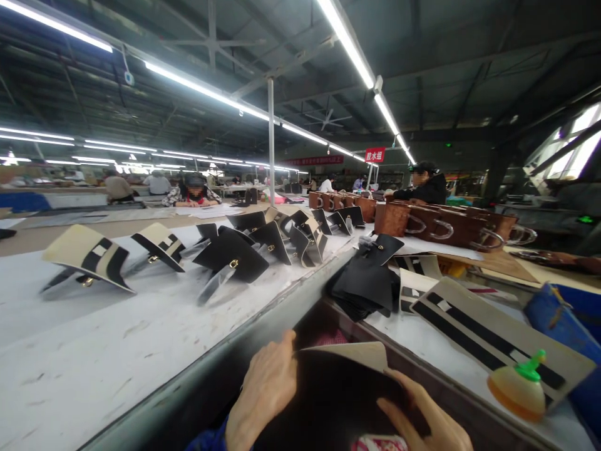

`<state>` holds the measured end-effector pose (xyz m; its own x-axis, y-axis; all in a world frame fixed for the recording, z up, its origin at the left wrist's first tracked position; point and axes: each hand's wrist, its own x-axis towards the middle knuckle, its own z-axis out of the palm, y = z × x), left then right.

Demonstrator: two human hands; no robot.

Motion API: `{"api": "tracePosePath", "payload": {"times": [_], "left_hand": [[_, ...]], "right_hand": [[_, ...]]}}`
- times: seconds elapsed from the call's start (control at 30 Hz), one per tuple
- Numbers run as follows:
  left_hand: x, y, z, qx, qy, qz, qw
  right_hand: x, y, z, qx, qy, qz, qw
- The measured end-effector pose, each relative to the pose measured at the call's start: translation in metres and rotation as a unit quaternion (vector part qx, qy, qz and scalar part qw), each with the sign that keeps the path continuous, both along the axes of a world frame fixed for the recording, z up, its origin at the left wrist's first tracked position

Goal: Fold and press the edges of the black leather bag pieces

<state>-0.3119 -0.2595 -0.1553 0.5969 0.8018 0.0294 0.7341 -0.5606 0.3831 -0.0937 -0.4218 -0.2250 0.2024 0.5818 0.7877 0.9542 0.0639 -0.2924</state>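
Observation:
A black leather-like panel [328, 394] is held up low in front of me, bent in a curve, with a cream-coloured piece [370, 352] showing behind its upper edge. My left hand [270, 379] is closed on its left edge, knuckles toward me. At the opposite edge, my right hand [425, 410] grips the panel with its fingers bent round it. Just beyond lies a stack of black pieces [364, 285]. On the right, a large cream panel with black stripes [488, 332] lies beneath a bottle of amber liquid with a green nozzle [519, 385].
Folded black and cream pieces with gold-coloured clasps [233, 255] stand across the white tabletop [141, 351] to the left. Brown bags [436, 224] with clear-wrapped handles line the back right. A blue bin [563, 326] stands at far right. Several people work farther off.

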Motion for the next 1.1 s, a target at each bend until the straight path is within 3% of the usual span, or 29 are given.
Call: {"api": "tracePosePath", "payload": {"times": [0.13,0.3,0.47,0.6,0.73,0.9,1.03,1.1], "left_hand": [[-0.008,-0.002,0.006,-0.019,-0.034,-0.01,0.999],[-0.013,-0.012,0.017,-0.037,-0.065,-0.014,0.997],[-0.018,-0.023,0.03,-0.055,-0.121,-0.053,0.99],[-0.022,-0.029,0.034,-0.051,-0.159,-0.083,0.982],[-0.027,-0.032,0.037,-0.051,-0.174,-0.112,0.977],[-0.038,-0.038,0.036,-0.047,-0.216,-0.105,0.97],[-0.044,-0.039,0.042,-0.037,-0.235,-0.107,0.965],[-0.044,-0.039,0.048,-0.042,-0.23,-0.141,0.962]], "right_hand": [[0.002,0.022,-0.011,0.022,0.23,0.002,0.973],[0.006,0.028,-0.008,0.01,0.299,0.022,0.954],[0.009,0.021,0.015,-0.065,0.462,0.102,0.879],[0.012,0.022,0.023,-0.082,0.498,0.131,0.853],[0.016,0.022,0.022,-0.044,0.519,0.115,0.846],[0.027,0.018,0.025,-0.014,0.562,0.122,0.818],[0.028,0.012,0.037,-0.004,0.568,0.117,0.815],[0.025,0.011,0.046,-0.009,0.575,0.115,0.81]]}}
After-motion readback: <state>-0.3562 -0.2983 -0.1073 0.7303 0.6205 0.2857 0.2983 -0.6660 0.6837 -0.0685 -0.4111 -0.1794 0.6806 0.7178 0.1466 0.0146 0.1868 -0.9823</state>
